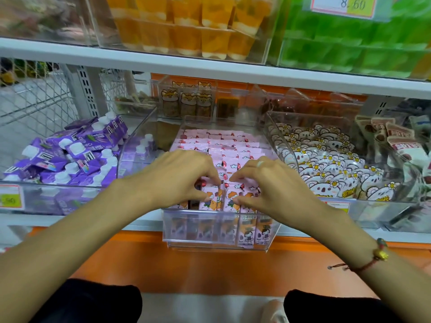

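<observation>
A clear plastic bin (221, 238) on the shop shelf holds rows of pink snack packets (224, 145) printed with cartoon figures. My left hand (179, 176) reaches over the bin's front and pinches the top of a front-row packet (211, 198) between thumb and fingers. Right beside it, my right hand (265, 183), with a ring on one finger, pinches the neighbouring front-row packet (229, 199) the same way. The two hands' fingertips nearly meet above the front row. Both packets stand upright in the bin.
A bin of purple spouted pouches (70, 157) stands to the left; a bin of white koala-print packets (326, 169) to the right. Above, a white shelf (210, 66) carries orange jelly cups (198, 26) and green packs (349, 43). An orange ledge (210, 264) runs below.
</observation>
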`<control>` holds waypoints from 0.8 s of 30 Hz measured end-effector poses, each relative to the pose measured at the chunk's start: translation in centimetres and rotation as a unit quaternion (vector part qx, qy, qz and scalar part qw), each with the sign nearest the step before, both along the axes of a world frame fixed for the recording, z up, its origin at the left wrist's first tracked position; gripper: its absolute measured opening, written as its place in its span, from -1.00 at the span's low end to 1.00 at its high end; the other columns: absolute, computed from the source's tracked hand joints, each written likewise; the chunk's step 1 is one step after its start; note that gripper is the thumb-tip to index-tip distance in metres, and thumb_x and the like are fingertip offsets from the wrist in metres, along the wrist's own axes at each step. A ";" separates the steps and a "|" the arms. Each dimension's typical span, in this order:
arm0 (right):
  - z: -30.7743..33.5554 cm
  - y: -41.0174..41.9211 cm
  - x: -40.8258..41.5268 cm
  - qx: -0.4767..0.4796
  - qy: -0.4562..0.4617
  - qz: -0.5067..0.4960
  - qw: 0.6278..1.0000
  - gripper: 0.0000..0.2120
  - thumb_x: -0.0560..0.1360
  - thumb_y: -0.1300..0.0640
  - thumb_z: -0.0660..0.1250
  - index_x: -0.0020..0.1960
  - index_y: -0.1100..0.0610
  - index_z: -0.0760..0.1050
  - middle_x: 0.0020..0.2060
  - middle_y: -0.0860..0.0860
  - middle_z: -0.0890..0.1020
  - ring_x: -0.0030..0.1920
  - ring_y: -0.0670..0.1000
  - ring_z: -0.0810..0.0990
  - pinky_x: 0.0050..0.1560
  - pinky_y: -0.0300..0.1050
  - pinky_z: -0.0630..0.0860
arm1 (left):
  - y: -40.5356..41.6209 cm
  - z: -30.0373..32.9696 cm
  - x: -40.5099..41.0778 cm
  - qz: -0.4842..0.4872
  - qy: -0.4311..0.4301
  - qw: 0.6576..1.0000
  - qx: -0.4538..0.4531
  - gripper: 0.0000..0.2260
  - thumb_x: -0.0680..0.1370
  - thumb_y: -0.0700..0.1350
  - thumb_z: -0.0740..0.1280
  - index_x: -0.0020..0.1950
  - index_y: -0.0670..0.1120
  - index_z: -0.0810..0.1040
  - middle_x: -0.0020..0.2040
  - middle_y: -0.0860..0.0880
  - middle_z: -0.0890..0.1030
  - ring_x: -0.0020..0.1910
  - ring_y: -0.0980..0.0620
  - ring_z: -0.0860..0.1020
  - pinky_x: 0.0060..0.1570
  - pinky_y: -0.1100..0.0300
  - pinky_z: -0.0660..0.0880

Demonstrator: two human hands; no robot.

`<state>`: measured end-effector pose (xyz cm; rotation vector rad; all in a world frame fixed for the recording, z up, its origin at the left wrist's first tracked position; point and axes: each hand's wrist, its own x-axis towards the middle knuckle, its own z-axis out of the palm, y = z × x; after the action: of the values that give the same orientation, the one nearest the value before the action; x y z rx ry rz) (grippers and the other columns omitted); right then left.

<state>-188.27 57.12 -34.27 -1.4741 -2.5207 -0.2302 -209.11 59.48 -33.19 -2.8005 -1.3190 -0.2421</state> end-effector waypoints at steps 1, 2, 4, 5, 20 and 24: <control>0.0 0.0 0.0 0.002 0.004 0.001 1.000 -0.57 0.44 -0.23 0.35 0.27 -0.11 0.49 0.16 -0.12 0.57 0.19 -0.03 0.46 0.08 -0.12 0.35 | 0.0 -0.1 -0.1 -0.009 0.001 1.000 0.006 -0.72 0.47 0.12 0.42 0.18 0.22 0.57 0.12 0.18 0.58 0.07 0.14 0.53 -0.13 0.18 0.41; 0.0 0.0 0.1 0.003 0.006 0.002 1.000 -0.57 0.44 -0.22 0.35 0.26 -0.11 0.49 0.16 -0.13 0.58 0.19 -0.03 0.47 0.08 -0.12 0.35 | 0.0 -0.2 -0.2 -0.019 0.000 1.000 0.009 -0.74 0.48 0.11 0.41 0.17 0.21 0.59 0.10 0.18 0.59 0.05 0.15 0.53 -0.18 0.22 0.36; -0.1 -0.1 0.1 0.004 0.008 0.004 1.000 -0.58 0.44 -0.21 0.36 0.25 -0.11 0.50 0.16 -0.12 0.58 0.18 -0.03 0.49 0.09 -0.12 0.36 | -0.1 -0.3 -0.4 -0.039 -0.015 0.999 0.013 -0.77 0.48 0.10 0.41 0.14 0.18 0.62 0.07 0.19 0.61 0.02 0.18 0.55 -0.20 0.25 0.33; -0.1 -0.1 0.1 0.005 0.012 0.005 1.000 -0.59 0.44 -0.20 0.36 0.24 -0.10 0.51 0.15 -0.12 0.59 0.17 -0.03 0.50 0.08 -0.13 0.36 | -0.1 -0.4 -0.4 -0.049 -0.031 0.998 0.014 -0.78 0.48 0.09 0.42 0.11 0.16 0.63 0.05 0.19 0.63 0.01 0.18 0.56 -0.18 0.26 0.36; 1.2 -0.2 2.7 0.095 0.141 -0.049 0.984 -0.74 0.51 0.06 0.32 0.19 0.06 0.56 0.10 0.00 0.58 0.19 0.06 0.45 0.09 -0.07 0.38 | 0.9 0.4 0.5 0.036 -0.187 0.981 0.039 -0.73 0.47 0.25 0.33 0.09 0.18 0.60 0.00 0.26 0.58 -0.05 0.25 0.51 -0.16 0.23 0.41; 0.7 0.6 4.3 0.059 0.180 -0.124 0.974 -0.66 0.51 0.08 0.30 0.27 0.07 0.49 0.08 0.03 0.56 0.07 0.06 0.51 -0.02 -0.09 0.42 | 5.7 1.9 2.6 0.059 -0.236 0.970 0.020 -0.84 0.55 -0.05 0.34 0.12 0.12 0.60 -0.03 0.19 0.60 -0.05 0.21 0.55 -0.09 0.21 0.46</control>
<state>-183.94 57.69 -33.58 -1.6135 -2.0071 -0.1335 -206.52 65.21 -31.31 -2.7138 -1.5278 -0.9676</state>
